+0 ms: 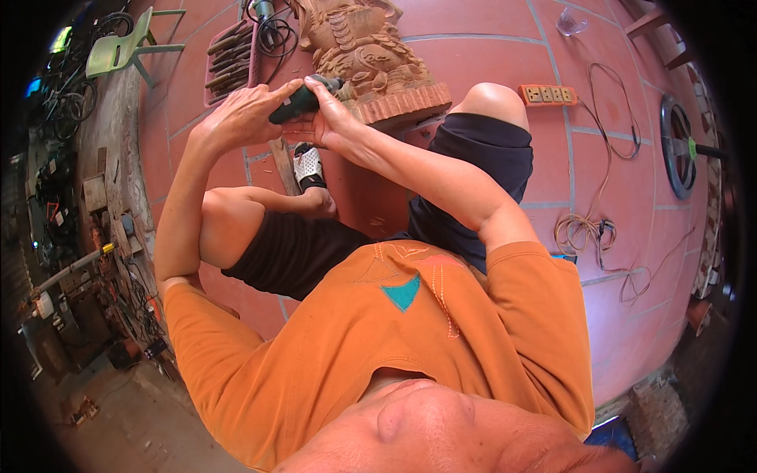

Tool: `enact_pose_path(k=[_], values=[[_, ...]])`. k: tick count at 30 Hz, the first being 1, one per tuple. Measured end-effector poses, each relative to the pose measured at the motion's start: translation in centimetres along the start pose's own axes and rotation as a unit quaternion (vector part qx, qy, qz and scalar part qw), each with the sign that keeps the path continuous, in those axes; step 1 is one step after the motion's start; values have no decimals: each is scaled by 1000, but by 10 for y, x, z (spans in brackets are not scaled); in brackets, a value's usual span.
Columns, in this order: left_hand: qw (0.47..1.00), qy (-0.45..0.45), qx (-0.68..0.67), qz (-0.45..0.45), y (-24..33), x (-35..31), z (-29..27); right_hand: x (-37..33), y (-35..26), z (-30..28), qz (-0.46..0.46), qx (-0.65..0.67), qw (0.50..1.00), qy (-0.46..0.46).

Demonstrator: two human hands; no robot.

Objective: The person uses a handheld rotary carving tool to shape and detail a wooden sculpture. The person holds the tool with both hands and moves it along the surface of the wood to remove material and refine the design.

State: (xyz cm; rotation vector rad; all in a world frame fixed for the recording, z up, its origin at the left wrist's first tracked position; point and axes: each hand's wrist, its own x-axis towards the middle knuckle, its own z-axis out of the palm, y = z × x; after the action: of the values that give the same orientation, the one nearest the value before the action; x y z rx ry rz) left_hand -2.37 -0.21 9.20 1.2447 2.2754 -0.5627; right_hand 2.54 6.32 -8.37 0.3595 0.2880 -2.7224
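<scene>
A dark green handheld power tool (292,106), seemingly a small grinder, lies between my two hands, its dark front end toward a brown wood carving (367,63). My left hand (246,116) closes on it from the left, index finger stretched along its top. From the right, my right hand (330,120) grips it with the thumb on top and the palm beneath. Whether the tool's tip touches the wood is hidden. The carving has deep relief and a thick, rough-cut base edge (406,102) nearest me.
Left of the carving, a pink tray (255,59) holds several slim carving tools (230,63). A green chair (118,54) stands far left. To the right are an orange power strip (548,95), loose cable (583,229), a clear cup (571,22) and a dark ring-shaped object (676,147).
</scene>
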Motion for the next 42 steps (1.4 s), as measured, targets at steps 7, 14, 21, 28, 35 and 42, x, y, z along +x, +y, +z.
enact_pose_path(k=[7,14,21,28,35,42], values=[[1000,15,2,7,-4,-1,4,-8,-2,5,0,-4,1000,7],[1000,11,1,5,-3,-1,3,-8,-3,3,-3,-2,1000,9],[999,29,-3,27,-4,6,3,-7,-7,-1,-27,-6,1000,10],[999,23,-2,30,-2,10,2,-7,-9,-2,-44,-10,999,19],[1000,18,-1,23,-2,10,1,-5,-9,-3,-45,-14,999,21],[999,21,-1,27,-5,11,3,-5,-10,-4,-33,-9,999,19]])
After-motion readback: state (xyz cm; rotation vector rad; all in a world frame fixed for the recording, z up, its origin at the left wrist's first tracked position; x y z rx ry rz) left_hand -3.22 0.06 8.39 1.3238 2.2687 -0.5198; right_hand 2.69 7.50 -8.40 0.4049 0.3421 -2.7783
